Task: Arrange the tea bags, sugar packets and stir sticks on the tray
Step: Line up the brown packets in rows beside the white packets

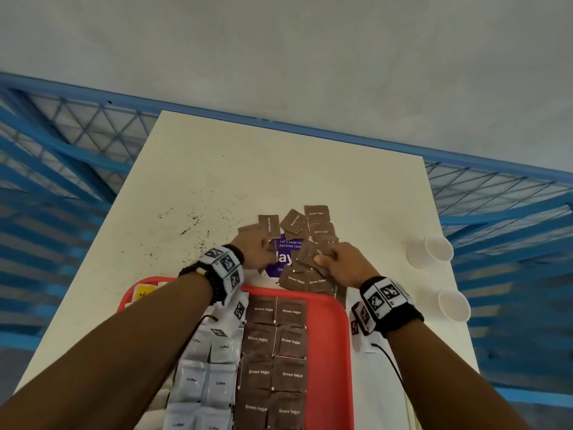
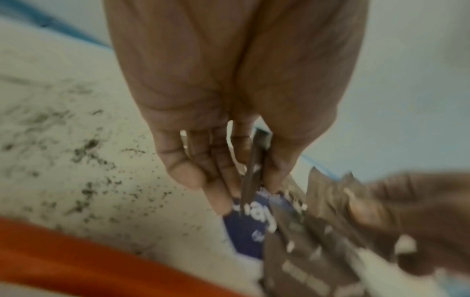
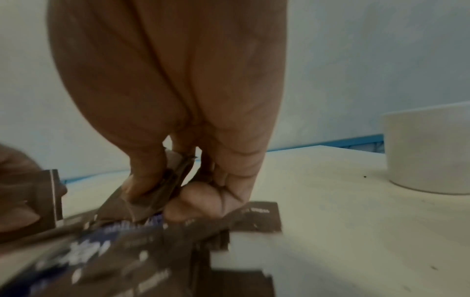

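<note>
A red tray (image 1: 342,324) lies at the near edge with brown sugar packets (image 1: 276,355) laid in two columns. Beside them are grey coffee sachets (image 1: 204,380), and a yellow tea bag (image 1: 143,292) lies at the tray's far left corner. Beyond the tray, loose brown sugar packets (image 1: 316,216) are heaped on a purple card (image 1: 283,259). My left hand (image 1: 263,249) (image 2: 254,180) pinches one brown packet (image 2: 251,160) edge-on between thumb and forefinger. My right hand (image 1: 328,259) (image 3: 162,193) grips a small bunch of brown packets (image 3: 152,195) over the card.
Two white paper cups (image 1: 434,249) (image 1: 453,305) stand at the table's right edge; one cup (image 3: 427,150) is close to my right hand. Dark crumbs (image 1: 192,218) are scattered left of the pile. Blue railing surrounds the white table (image 1: 279,169).
</note>
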The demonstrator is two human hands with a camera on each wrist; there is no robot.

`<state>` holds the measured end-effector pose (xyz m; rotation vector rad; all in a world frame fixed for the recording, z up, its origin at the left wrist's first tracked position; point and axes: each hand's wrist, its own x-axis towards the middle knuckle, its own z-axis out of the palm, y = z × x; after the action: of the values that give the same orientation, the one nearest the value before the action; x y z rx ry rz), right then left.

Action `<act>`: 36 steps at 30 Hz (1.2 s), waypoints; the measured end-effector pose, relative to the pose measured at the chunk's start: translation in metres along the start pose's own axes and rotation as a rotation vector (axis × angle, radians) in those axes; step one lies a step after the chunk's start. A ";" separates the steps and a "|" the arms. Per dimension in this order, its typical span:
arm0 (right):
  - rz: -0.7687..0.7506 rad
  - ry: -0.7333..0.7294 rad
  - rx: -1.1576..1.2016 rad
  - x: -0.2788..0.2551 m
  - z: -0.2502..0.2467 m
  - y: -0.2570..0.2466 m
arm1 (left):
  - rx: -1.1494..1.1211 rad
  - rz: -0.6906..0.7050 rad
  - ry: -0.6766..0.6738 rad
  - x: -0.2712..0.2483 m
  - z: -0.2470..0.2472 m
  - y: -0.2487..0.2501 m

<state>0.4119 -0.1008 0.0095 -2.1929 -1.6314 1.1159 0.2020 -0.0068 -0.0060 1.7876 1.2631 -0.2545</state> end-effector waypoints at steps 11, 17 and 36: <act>-0.159 -0.242 0.228 -0.009 -0.012 -0.107 | -1.375 -0.110 -0.536 -0.049 -0.018 -0.013; -0.060 0.042 0.088 0.032 0.002 -0.110 | -1.382 -0.160 -0.391 -0.076 -0.019 -0.041; 0.046 -0.075 -0.414 0.091 0.003 -0.113 | -1.649 -0.053 -0.308 -0.127 -0.005 -0.077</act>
<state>0.3356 0.0215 0.0287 -2.4688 -2.0056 0.9483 0.0781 -0.0802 0.0318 0.2624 0.7706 0.4051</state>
